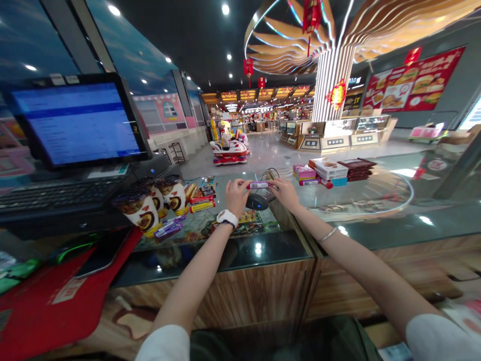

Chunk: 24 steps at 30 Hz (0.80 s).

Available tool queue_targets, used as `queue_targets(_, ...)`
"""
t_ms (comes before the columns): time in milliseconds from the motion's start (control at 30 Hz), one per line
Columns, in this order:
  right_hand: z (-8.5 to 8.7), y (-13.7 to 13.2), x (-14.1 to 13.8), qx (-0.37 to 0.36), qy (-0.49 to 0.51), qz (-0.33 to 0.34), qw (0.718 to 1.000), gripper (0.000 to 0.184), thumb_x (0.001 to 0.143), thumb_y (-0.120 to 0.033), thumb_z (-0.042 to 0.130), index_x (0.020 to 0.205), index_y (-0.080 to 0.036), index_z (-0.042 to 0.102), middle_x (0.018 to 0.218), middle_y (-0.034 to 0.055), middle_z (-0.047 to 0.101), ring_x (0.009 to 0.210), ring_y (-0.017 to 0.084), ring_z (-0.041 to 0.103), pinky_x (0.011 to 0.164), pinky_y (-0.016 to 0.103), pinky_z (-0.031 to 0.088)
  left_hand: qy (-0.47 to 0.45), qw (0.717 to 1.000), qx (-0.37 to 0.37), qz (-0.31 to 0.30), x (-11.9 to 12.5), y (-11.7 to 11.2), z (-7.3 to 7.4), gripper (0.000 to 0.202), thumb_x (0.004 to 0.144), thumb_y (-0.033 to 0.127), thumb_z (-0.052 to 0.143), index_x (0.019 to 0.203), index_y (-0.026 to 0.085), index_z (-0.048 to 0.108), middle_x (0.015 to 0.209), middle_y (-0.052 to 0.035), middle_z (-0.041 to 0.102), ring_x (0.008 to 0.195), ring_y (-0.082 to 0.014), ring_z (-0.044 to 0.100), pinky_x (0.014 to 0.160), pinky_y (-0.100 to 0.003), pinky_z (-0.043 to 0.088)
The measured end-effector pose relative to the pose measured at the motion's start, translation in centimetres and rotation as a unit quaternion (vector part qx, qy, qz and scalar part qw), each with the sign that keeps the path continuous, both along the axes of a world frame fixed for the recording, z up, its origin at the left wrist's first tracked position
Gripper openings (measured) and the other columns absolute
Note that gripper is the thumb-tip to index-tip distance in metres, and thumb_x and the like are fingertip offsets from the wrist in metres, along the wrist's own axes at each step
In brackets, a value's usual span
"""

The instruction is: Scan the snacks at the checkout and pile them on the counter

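Note:
Between my two hands is a slim pink-purple candy roll (258, 185) with a pale printed label facing me. My left hand (235, 196), with a white watch at its wrist, pinches the left end. The right end sits in the fingertips of my right hand (285, 194). Just below the roll, a black barcode scanner (257, 202) lies on the glass counter (270, 218). To the left of my left hand are red and yellow candy rolls (202, 203), purple-wrapped sweets (169, 226) and several patterned cups (175, 195).
Boxes (327, 169), more rolls and a stack of dark red packets (356, 169) lie on the right counter. At left stand a monitor (84, 120) and a keyboard (41, 193). A phone (105, 253) rests on a red mat (78, 311).

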State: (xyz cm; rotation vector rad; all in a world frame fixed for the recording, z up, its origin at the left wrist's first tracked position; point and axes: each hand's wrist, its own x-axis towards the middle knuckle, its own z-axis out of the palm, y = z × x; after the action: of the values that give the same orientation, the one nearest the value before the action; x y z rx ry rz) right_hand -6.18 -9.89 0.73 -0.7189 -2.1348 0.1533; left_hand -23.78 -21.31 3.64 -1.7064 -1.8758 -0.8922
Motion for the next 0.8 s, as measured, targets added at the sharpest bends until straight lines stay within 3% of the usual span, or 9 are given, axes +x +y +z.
queue_targets(200,0.9,-0.5,1.2,-0.028,0.087,0.027,0.995,0.033,0.09,-0.019,0.048,0.115,-0.021,0.069,0.114,0.011,0.07,0.11,0.027,0.063,0.1,0.043,0.047,-0.012,0.999,0.03,0.024,2.0,0.1,0.8,0.032,0.094,0.028,0.057,0.125,0.032,0.065,0.117,-0.0061,0.066,0.114,-0.0234,0.061,0.122,-0.047,0.025)
queue_targets(400,0.7,-0.1,5.4,-0.003,0.103,0.055,0.993,0.038,0.084,-0.016,0.048,0.115,-0.025,0.068,0.128,0.0086,0.063,0.126,0.025,0.055,0.112,0.046,0.041,-0.031,0.999,0.04,0.015,5.4,1.8,1.1,0.035,0.095,0.032,0.057,0.13,0.03,0.064,0.109,-0.0057,0.07,0.109,-0.024,0.063,0.121,-0.047,0.025)
queue_targets(500,0.1,0.4,8.0,-0.003,0.087,0.034,0.996,0.048,0.084,-0.017,0.048,0.13,-0.024,0.062,0.141,0.0107,0.054,0.135,0.025,0.048,0.116,0.046,0.037,-0.046,0.998,0.038,-0.013,7.5,3.1,0.9,0.039,0.096,0.028,0.055,0.135,0.028,0.06,0.115,-0.0061,0.071,0.114,-0.0238,0.063,0.122,-0.048,0.024)
queue_targets(633,-0.8,1.4,11.4,-0.012,0.082,0.002,0.997,0.055,0.086,-0.022,0.051,0.141,-0.021,0.053,0.156,0.0133,0.037,0.144,0.028,0.038,0.119,0.048,0.033,-0.061,0.993,0.011,-0.099,10.8,4.9,0.0,0.048,0.094,0.017,0.05,0.141,0.029,0.051,0.132,-0.0048,0.067,0.126,-0.021,0.058,0.124,-0.05,0.021)
queue_targets(800,-2.4,3.1,14.9,-0.036,0.05,-0.019,0.998,0.054,0.085,-0.025,0.054,0.139,-0.025,0.054,0.158,0.0107,0.035,0.147,0.028,0.034,0.12,0.05,0.031,-0.087,0.984,-0.029,-0.155,14.3,7.1,-1.5,0.041,0.088,0.011,0.051,0.127,0.025,0.056,0.138,-0.0067,0.062,0.138,-0.0221,0.049,0.123,-0.054,0.022)
